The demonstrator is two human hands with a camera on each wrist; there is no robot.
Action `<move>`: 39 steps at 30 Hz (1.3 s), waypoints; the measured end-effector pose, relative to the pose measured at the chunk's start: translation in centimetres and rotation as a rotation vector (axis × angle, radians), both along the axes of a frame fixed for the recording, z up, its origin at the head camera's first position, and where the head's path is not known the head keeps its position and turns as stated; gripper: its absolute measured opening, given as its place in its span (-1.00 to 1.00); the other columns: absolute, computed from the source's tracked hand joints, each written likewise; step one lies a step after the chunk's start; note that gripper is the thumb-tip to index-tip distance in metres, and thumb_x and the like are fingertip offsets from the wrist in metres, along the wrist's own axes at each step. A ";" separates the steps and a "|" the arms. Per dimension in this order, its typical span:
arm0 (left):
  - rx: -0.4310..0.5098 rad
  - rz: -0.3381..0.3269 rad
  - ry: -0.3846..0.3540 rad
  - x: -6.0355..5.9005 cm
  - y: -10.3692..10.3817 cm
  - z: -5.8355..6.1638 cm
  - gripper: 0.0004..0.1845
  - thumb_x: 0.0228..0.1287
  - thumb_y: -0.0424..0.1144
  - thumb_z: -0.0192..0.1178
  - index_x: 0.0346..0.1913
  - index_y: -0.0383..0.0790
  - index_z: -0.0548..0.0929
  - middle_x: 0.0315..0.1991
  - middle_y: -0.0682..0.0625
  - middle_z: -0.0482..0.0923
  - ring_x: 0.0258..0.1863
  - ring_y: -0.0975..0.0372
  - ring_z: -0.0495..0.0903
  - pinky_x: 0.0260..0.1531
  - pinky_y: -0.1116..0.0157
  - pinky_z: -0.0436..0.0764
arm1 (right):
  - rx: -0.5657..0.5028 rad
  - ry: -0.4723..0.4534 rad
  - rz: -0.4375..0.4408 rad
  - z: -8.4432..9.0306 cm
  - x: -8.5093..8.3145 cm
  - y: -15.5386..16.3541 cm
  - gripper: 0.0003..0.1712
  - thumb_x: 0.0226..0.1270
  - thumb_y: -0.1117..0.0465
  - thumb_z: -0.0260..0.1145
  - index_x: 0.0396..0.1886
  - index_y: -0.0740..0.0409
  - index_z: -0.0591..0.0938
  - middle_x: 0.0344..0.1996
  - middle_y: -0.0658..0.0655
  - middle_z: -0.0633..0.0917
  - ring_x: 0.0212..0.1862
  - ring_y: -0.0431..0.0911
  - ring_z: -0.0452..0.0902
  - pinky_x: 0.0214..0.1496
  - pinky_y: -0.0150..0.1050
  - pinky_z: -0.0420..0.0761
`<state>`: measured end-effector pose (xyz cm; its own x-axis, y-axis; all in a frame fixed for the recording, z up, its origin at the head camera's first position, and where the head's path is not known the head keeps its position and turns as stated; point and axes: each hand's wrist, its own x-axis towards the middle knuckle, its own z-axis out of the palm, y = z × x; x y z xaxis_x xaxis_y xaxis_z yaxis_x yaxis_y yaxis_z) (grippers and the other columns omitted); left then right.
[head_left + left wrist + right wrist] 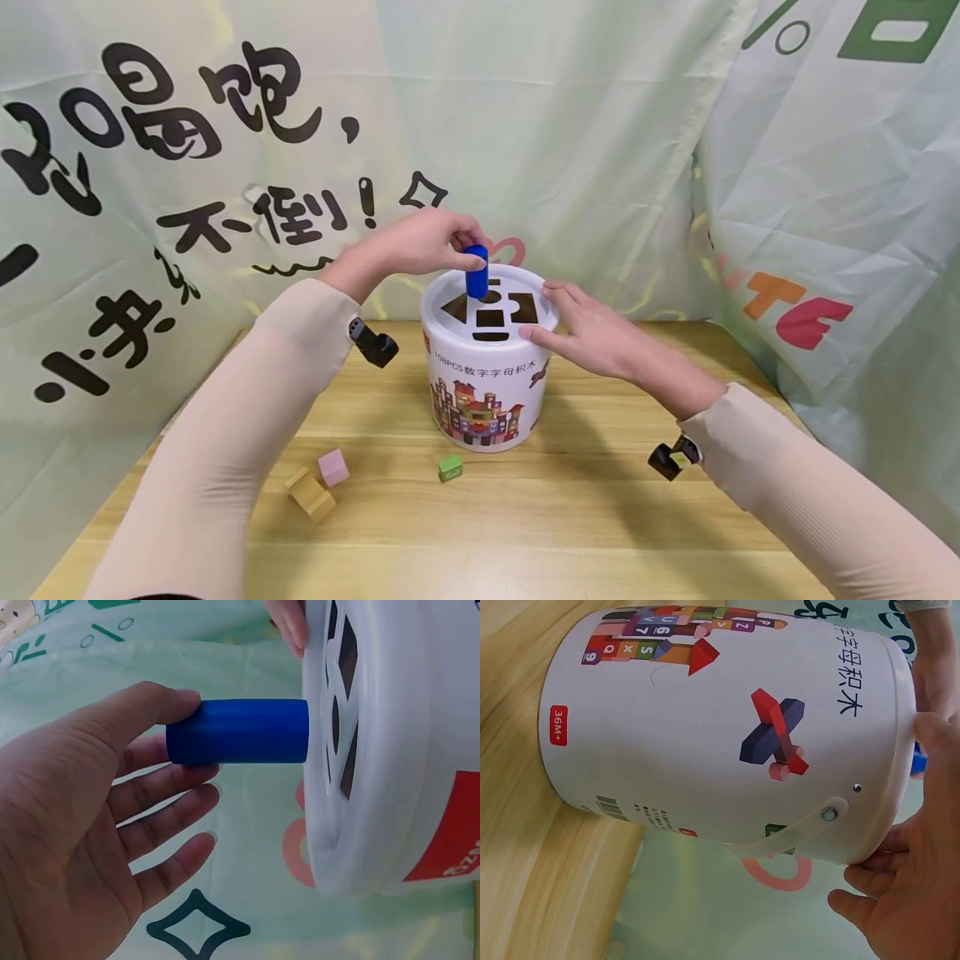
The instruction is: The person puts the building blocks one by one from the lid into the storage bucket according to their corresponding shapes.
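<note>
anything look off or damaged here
Nothing stands out: no visible spill or damage. The white bucket stands upright, the left hand holds a blue cylinder at its top, and a pink cube and green block lie on the table.

Wood-grain table is spreading across six o'clock. A small green block is sitting near six; a pink block and a notched yellow block are lying close together between seven and eight. Pale green cloth is hanging behind — black Chinese lettering is filling nine to eleven, orange and red letters are showing around three.
</note>
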<state>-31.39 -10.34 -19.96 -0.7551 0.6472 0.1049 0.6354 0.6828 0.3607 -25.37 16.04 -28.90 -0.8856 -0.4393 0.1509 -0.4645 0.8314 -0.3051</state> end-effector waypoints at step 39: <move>-0.139 -0.022 -0.035 -1.8 2.4 -3.8 -0.62 0.26 -0.06 0.34 0.01 -0.23 0.65 -0.13 -0.02 0.61 -0.11 0.19 0.55 0.01 0.27 0.51 | -0.020 0.006 0.005 -0.5 0.0 0.0 0.10 0.30 -0.52 -0.05 0.52 0.21 0.13 0.48 0.20 0.15 0.33 0.19 0.31 0.29 0.15 0.37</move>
